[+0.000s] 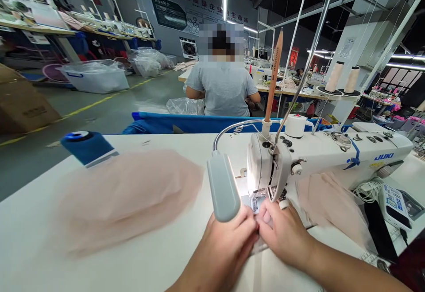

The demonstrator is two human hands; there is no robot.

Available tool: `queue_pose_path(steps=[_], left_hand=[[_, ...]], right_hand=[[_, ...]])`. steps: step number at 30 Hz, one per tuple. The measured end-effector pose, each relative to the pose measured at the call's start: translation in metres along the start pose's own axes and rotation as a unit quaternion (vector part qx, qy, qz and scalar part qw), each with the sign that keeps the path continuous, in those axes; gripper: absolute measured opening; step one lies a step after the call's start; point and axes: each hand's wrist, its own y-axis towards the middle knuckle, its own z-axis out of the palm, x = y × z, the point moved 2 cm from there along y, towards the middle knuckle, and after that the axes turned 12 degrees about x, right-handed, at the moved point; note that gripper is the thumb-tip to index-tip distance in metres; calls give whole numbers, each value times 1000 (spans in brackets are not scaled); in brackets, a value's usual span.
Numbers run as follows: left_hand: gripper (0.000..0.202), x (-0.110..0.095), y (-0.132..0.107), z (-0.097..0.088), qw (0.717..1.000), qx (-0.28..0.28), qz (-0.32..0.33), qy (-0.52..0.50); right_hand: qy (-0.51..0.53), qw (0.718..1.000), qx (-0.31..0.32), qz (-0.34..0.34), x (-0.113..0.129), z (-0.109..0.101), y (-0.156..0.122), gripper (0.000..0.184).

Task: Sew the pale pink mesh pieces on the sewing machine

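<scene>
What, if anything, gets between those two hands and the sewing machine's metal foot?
Nothing visible does: the left hand and right hand are right by the presser foot. The grey lamp only hides part of the left hand from this view.

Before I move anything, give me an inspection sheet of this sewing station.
Surface: white table, with fabric on both sides.
Job's things: sewing machine; sheer pink fabric to the left; folded pink fabric to the right.
Clutter: blue thread cone near the far left edge; pencil standing in the machine head's top.
Hands: left hand and right hand close together at the presser foot; grip hidden.
Cables: white cable coiled beside a control box.
Surroundings: person in grey ahead; clear tub on the floor, left.
</scene>
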Motion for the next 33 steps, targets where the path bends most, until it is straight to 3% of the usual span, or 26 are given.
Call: queue_pose_path(steps=[3, 6, 10, 24, 33], left_hand=[[36, -3, 0, -2, 998, 27, 52, 27], [35, 0, -3, 2, 998, 45, 41, 24], [35, 8, -12, 15, 1000, 17, 25, 2], [24, 19, -20, 31, 999, 33, -23, 7], [24, 14, -10, 20, 999, 21, -10, 39]], right_hand=[[-24, 999, -23, -22, -4, 1, -3, 17], [-49, 995, -28, -76, -8, 1, -6, 18], [-77, 990, -8, -119, -11, 0, -8, 21], [-133, 982, -71, -118, -13, -2, -3, 25], [-133, 980, -88, -122, -11, -4, 1, 23]])
